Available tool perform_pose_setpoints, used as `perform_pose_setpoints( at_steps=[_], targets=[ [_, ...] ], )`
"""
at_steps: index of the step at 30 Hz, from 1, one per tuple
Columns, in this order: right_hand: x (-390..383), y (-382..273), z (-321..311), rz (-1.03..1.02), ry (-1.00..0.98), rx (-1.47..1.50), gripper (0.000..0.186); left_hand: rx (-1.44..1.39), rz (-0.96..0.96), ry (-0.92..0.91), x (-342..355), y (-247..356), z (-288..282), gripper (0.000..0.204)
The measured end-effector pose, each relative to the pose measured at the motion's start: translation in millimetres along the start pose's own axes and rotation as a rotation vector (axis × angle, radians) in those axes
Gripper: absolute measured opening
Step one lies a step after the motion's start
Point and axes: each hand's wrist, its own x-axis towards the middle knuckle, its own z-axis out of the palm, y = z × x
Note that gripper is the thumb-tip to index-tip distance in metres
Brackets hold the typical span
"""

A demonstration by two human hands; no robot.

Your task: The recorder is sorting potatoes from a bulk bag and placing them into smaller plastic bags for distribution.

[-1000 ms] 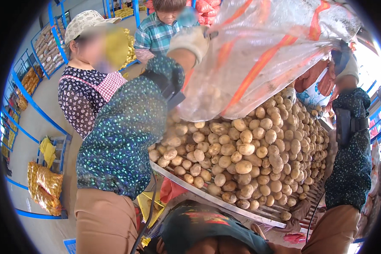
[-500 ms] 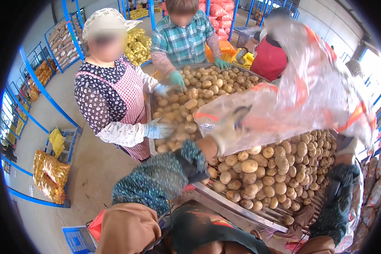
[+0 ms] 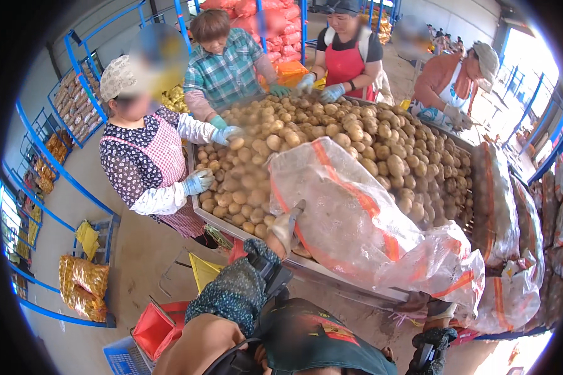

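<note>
A large clear plastic sack (image 3: 350,219) with orange stripes lies spread and crumpled over the near side of a big heap of potatoes (image 3: 394,140). My left hand (image 3: 284,229), in a pale glove with darker fingertips, is closed on the sack's left edge. Low on the right, my right hand (image 3: 440,310), also gloved, is up against the sack's trailing end, which hides its fingers. The potatoes fill a metal-rimmed sorting table (image 3: 331,273).
Across the table, several people in gloves handle potatoes. Filled sacks (image 3: 497,200) stand at the right end. A red basket (image 3: 159,328) and a blue crate (image 3: 124,357) are on the floor at lower left. Blue racks (image 3: 59,159) rise at left.
The sack has come down from the air onto the potatoes. Both my hands have lowered toward me, the right one also moving left. My view has shifted, bringing another worker at right into sight.
</note>
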Motion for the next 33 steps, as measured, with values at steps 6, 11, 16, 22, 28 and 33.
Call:
perform_pose_setpoints(
  at_steps=[6,11,16,22,28,33],
  targets=[
    [-42.7,45.6,-69.9,0.177,0.240,0.194,0.034,-0.035,0.005,-0.317,-18.3,-48.2,79.1,0.020],
    [-63.4,68.4,-103.5,0.121,0.226,0.296,0.033,0.634,0.092,-0.386,-51.0,-126.4,171.3,0.028],
    [-56.2,69.4,-112.4,-0.103,0.336,0.384,0.031,0.937,0.137,-0.945,-78.2,-218.4,220.9,0.033],
    [-78.6,106.5,-197.8,-0.043,0.648,0.350,0.023,0.977,0.303,-1.677,-129.2,-298.6,295.9,0.033],
    [-177.4,124.0,-299.2,0.126,0.902,0.029,0.021,1.093,0.190,-2.081,-212.6,-412.7,337.0,0.034],
    [-248.3,111.0,-392.4,0.076,0.956,0.827,0.019,1.075,0.316,-2.351,-291.7,-558.1,357.6,0.041]
  ],
)
